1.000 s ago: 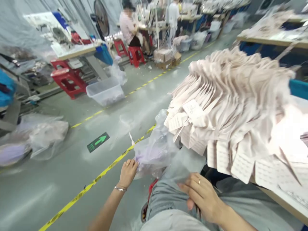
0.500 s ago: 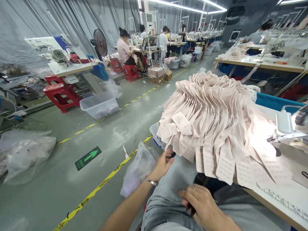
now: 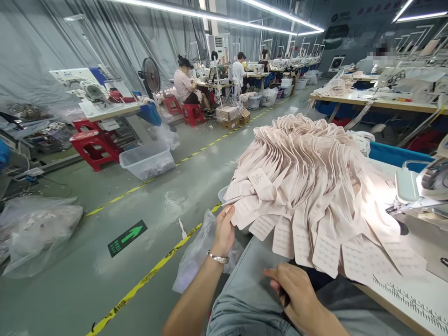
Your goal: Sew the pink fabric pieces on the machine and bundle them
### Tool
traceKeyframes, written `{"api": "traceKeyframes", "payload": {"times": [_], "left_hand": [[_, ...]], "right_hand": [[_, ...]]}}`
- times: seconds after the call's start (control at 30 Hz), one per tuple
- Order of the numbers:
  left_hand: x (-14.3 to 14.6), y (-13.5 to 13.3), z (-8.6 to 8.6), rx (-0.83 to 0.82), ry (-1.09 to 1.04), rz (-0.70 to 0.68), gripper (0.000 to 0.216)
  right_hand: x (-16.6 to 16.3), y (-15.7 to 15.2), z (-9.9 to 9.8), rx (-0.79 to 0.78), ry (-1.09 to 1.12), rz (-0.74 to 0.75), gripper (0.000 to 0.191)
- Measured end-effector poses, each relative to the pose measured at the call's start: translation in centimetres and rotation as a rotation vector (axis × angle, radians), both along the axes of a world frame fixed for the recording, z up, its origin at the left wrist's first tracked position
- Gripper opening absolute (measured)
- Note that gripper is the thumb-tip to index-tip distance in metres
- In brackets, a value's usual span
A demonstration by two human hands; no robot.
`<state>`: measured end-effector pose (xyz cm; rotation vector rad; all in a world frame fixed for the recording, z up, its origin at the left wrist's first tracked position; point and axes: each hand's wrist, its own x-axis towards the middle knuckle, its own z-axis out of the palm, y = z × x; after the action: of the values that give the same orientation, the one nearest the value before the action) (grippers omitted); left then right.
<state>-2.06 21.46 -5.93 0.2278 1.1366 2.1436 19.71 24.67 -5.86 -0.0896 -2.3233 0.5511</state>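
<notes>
A big heap of pale pink fabric pieces, layered in rows with printed flat ends hanging down, lies on the sewing table. A paper tag with writing rests on its near left side. At the heap's left edge, my left hand has its thumb and fingers closed on the end of one pale pink fabric piece. Over my lap, my right hand is curled, with a dark object partly hidden under the fingers; its kind cannot be made out.
A sewing machine stands on the table at right. Left of my leg are a clear plastic bag and yellow floor tape. Across the aisle are a clear tub and red stools. People sit at machines farther back.
My left hand has moved up and closed on the fabric end at the heap's left edge, lifting it a little. My right hand stays over my lap. The view has tilted slightly upward.
</notes>
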Motion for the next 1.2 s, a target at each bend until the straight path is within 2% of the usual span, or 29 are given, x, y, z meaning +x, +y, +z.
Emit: {"api": "traceKeyframes", "payload": {"times": [0.1,0.23,0.3,0.43,0.53,0.63,0.73,0.77,0.83,0.9,0.97,1.03,1.13,1.2], "left_hand": [[-0.6,0.2,0.4,0.012,0.076,0.086,0.039],[-2.0,0.6,1.6,0.058,0.129,0.113,0.031],[-2.7,1.1,2.5,0.078,0.084,0.112,0.025],[-3.8,2.2,3.9,0.118,-0.148,0.019,0.019],[-3.6,2.4,3.9,0.105,-0.040,-0.030,0.030],[-1.7,1.8,1.9,-0.032,0.211,0.006,0.035],[0.7,1.2,-2.0,-0.199,0.310,0.134,0.046],[1.4,1.2,-3.3,-0.327,0.374,0.189,0.050],[2.2,1.6,-5.3,-0.453,0.460,0.091,0.056],[2.6,2.0,-5.9,-0.443,0.517,-0.122,0.053],[2.8,2.0,-4.9,-0.383,0.468,-0.287,0.049],[2.9,1.6,-2.8,-0.272,0.295,-0.352,0.045],[2.6,1.0,0.5,-0.034,-0.031,-0.348,0.044],[2.4,1.0,1.8,0.074,-0.180,-0.313,0.044]], "right_hand": [[-0.8,1.3,1.0,-0.013,0.045,-0.030,0.030],[-1.3,2.8,2.0,-0.002,-0.016,-0.039,0.036],[-1.5,3.3,2.3,0.009,-0.074,-0.049,0.040],[-1.9,4.2,2.8,0.058,-0.211,-0.128,0.040],[-2.0,4.9,2.6,0.109,-0.252,-0.189,0.032],[-1.7,5.4,2.2,0.094,-0.297,-0.233,0.033],[-1.3,5.4,2.0,0.008,-0.381,-0.256,0.037],[-1.2,5.4,2.0,-0.020,-0.418,-0.260,0.039],[-1.2,5.3,2.0,-0.054,-0.487,-0.274,0.039],[-1.2,5.3,1.9,-0.056,-0.523,-0.301,0.038],[-1.1,5.3,1.8,-0.053,-0.518,-0.326,0.039],[-0.9,5.3,1.8,-0.072,-0.478,-0.336,0.040],[-0.7,5.1,2.1,-0.142,-0.373,-0.325,0.035],[-0.7,5.0,2.8,-0.160,-0.315,-0.357,0.019]]}}
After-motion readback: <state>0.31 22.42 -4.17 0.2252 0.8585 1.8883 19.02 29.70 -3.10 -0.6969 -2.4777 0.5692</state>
